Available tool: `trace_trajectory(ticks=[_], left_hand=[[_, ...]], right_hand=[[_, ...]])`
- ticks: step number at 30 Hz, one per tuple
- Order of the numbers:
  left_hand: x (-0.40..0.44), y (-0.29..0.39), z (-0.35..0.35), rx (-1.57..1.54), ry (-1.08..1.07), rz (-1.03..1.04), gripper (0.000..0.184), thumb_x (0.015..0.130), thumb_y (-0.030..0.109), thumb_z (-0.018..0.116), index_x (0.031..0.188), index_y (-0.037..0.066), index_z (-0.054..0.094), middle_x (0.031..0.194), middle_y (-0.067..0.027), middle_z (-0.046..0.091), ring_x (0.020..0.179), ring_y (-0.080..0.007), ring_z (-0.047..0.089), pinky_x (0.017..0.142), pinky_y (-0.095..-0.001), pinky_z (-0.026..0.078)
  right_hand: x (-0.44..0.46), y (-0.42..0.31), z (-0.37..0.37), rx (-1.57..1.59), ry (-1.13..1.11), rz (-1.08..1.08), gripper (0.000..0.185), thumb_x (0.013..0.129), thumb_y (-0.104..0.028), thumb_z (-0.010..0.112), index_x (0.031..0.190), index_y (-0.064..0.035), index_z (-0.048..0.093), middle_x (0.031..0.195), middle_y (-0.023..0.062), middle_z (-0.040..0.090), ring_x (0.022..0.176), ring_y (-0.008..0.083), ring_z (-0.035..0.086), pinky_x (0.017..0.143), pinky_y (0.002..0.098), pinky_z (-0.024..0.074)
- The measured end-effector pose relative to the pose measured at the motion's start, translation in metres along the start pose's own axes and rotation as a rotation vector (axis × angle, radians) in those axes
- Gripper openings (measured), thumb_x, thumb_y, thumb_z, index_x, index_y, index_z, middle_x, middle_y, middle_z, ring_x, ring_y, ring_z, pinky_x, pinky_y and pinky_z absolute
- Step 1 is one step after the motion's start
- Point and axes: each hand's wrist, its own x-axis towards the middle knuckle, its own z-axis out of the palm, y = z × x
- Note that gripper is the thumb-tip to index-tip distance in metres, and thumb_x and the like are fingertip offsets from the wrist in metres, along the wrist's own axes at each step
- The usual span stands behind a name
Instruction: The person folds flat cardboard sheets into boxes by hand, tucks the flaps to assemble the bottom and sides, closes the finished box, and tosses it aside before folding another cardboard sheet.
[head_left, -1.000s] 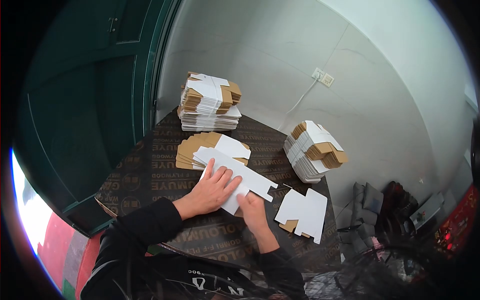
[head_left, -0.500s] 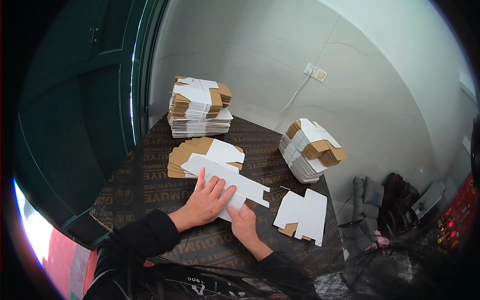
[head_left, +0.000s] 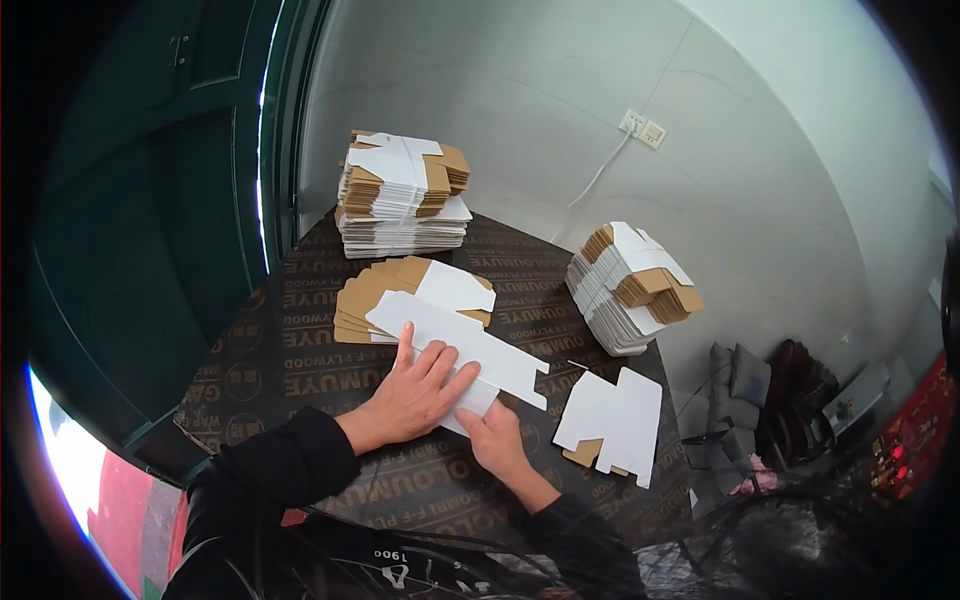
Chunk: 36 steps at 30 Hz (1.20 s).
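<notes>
A flat white carton blank [head_left: 470, 345] with a folded-up panel lies at a slant in front of me. My left hand [head_left: 415, 400] is spread over its near part, fingers stretched out and pressing on the card. At the lower right corner of the folded panel, my right hand [head_left: 497, 440] pinches the card, thumb on top and the other fingers hidden below. Behind the blank, a fanned pile of brown and white flat cartons [head_left: 375, 300] is partly covered by it. Another white carton blank [head_left: 610, 415] rests to the right of my right hand.
A tall bundled stack of flat cartons [head_left: 400, 195] stands at the back left, and a second bundle [head_left: 630, 290] at the right table edge. The dark printed plywood tabletop [head_left: 310, 375] meets a wall with a plugged-in socket [head_left: 640, 128]. A green door [head_left: 150, 220] is at left.
The view has shifted slightly, so the table things sit a little higher. Both hands keep nearly the same place on the carton blank.
</notes>
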Motion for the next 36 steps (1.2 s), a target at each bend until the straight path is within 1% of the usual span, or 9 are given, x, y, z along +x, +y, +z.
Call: trace_trajectory(ticks=[3,9,14,19,23,29,31,34,36], left_hand=[[-0.003,0.005,-0.001,-0.017,0.012,-0.016,0.043,0.085,0.015,0.058,0.126,0.007,0.048,0.11,-0.0159,0.046,0.103,-0.0309,0.046,0.105,-0.0707,0.016],[-0.004,0.005,0.004,-0.023,-0.019,-0.037,0.044,0.085,0.015,0.058,0.126,0.007,0.048,0.11,-0.0158,0.046,0.103,-0.0308,0.046,0.106,-0.071,0.014],[-0.008,-0.004,0.007,-0.003,-0.015,-0.038,0.045,0.084,0.015,0.059,0.126,0.007,0.047,0.111,-0.0162,0.045,0.103,-0.0312,0.046,0.106,-0.0715,0.012],[-0.007,-0.006,0.007,0.021,0.011,-0.086,0.045,0.083,0.014,0.059,0.126,0.007,0.047,0.112,-0.0167,0.044,0.104,-0.0317,0.046,0.105,-0.0719,0.01],[-0.008,-0.002,0.01,0.048,-0.002,-0.076,0.045,0.084,0.015,0.059,0.127,0.007,0.047,0.113,-0.0172,0.044,0.105,-0.0321,0.046,0.105,-0.0722,0.01],[-0.009,-0.001,0.008,0.045,-0.028,-0.069,0.045,0.084,0.015,0.059,0.127,0.007,0.047,0.113,-0.0174,0.044,0.106,-0.0321,0.046,0.105,-0.0724,0.01],[-0.008,0.0,0.007,0.047,-0.027,-0.067,0.044,0.084,0.015,0.059,0.127,0.007,0.047,0.113,-0.0174,0.045,0.106,-0.032,0.046,0.105,-0.0725,0.01],[-0.007,0.001,0.007,0.05,-0.022,-0.06,0.044,0.085,0.014,0.058,0.126,0.007,0.047,0.112,-0.0173,0.045,0.105,-0.0319,0.046,0.105,-0.0725,0.01],[-0.006,0.002,0.008,0.052,-0.014,-0.04,0.042,0.085,0.014,0.058,0.126,0.007,0.048,0.112,-0.0171,0.045,0.105,-0.0317,0.047,0.105,-0.0726,0.01]], right_hand=[[-0.008,-0.001,0.007,-0.019,0.137,-0.104,0.03,0.088,-0.009,0.059,0.116,0.0024,0.06,0.1,0.0134,0.069,0.085,0.0216,0.065,0.077,0.0294,0.0493],[-0.011,-0.006,0.01,-0.158,0.218,-0.124,0.027,0.089,-0.007,0.058,0.114,0.0029,0.06,0.097,0.0136,0.068,0.084,0.0244,0.063,0.077,0.0312,0.0483],[-0.008,-0.002,0.011,-0.136,0.204,-0.129,0.016,0.088,-0.005,0.056,0.102,0.0019,0.061,0.086,0.012,0.065,0.081,0.0258,0.059,0.073,0.0327,0.0459],[-0.006,0.006,-0.003,-0.371,0.088,-0.205,0.006,0.088,-0.005,0.054,0.089,-0.0001,0.057,0.08,0.0109,0.059,0.078,0.0247,0.053,0.07,0.0337,0.0427],[-0.001,0.022,0.002,-0.481,0.174,-0.43,0.008,0.086,-0.005,0.055,0.08,-0.0024,0.052,0.078,0.0106,0.055,0.075,0.0228,0.049,0.069,0.0338,0.0404],[0.0,0.025,-0.002,-0.433,0.093,-0.42,0.006,0.088,-0.004,0.053,0.081,-0.0021,0.053,0.082,0.0116,0.057,0.077,0.0249,0.05,0.073,0.0348,0.0411],[-0.001,0.023,-0.007,-0.359,0.032,-0.36,0.004,0.088,-0.005,0.054,0.088,-0.0011,0.055,0.086,0.0114,0.059,0.081,0.0235,0.052,0.075,0.0339,0.0419],[-0.002,0.02,-0.009,-0.286,-0.024,-0.304,0.009,0.089,-0.006,0.054,0.095,-0.0001,0.057,0.089,0.0111,0.061,0.085,0.0222,0.054,0.078,0.0329,0.0428],[-0.003,0.015,-0.008,-0.044,-0.043,-0.194,0.017,0.09,-0.008,0.056,0.104,0.0011,0.056,0.095,0.0116,0.062,0.091,0.0216,0.055,0.081,0.0323,0.0434]])
